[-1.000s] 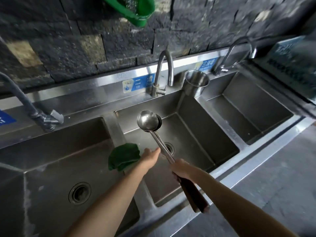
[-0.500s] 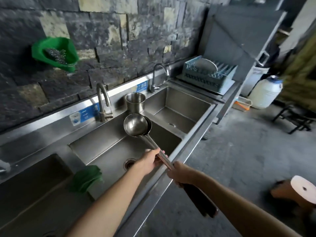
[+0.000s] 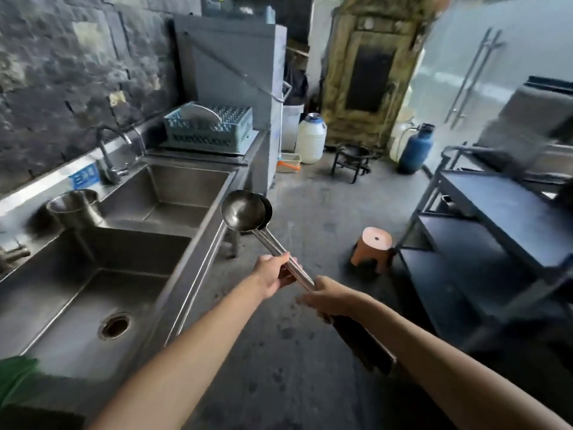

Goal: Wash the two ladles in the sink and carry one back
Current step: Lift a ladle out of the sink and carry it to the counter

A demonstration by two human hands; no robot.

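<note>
Two steel ladles (image 3: 245,212) lie stacked, bowl on bowl, with their shafts side by side, and hang in the air over the floor just right of the sink (image 3: 93,274). My left hand (image 3: 274,274) grips the metal shafts midway. My right hand (image 3: 328,301) grips them lower down, where the dark wooden handles begin; the handles stick out behind my wrist. The sink's two basins show on the left, with a round drain in the nearer one.
A steel pot (image 3: 76,207) stands on the divider between basins, a faucet (image 3: 108,150) behind it. A blue dish rack (image 3: 207,128) sits on the counter's far end. An orange stool (image 3: 372,248), a metal shelf cart (image 3: 496,228), a gas cylinder (image 3: 415,148) and a white jug (image 3: 310,141) stand on the floor.
I have turned right, away from the sink. The ladles moved from above the basin to over the floor, and my left hand has closed on the shafts.
</note>
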